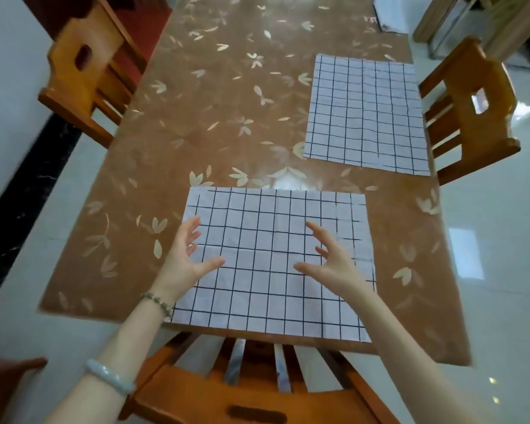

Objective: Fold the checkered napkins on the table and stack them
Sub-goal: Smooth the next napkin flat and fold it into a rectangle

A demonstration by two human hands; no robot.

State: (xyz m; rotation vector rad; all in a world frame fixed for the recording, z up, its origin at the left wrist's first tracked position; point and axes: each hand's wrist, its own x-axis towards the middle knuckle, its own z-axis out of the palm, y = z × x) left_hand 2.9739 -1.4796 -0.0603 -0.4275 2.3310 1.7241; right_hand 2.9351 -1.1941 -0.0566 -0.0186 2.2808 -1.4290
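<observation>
Checkered napkin (257,234) partly hidden under left hand (181,258), right hand (337,264), perhaps hovering

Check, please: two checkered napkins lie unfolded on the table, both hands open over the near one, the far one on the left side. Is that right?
One detail is wrong: in the head view the far napkin lies on the right side of the table, not the left. The rest holds: both are unfolded, with the left hand and right hand open over the near napkin.
</observation>
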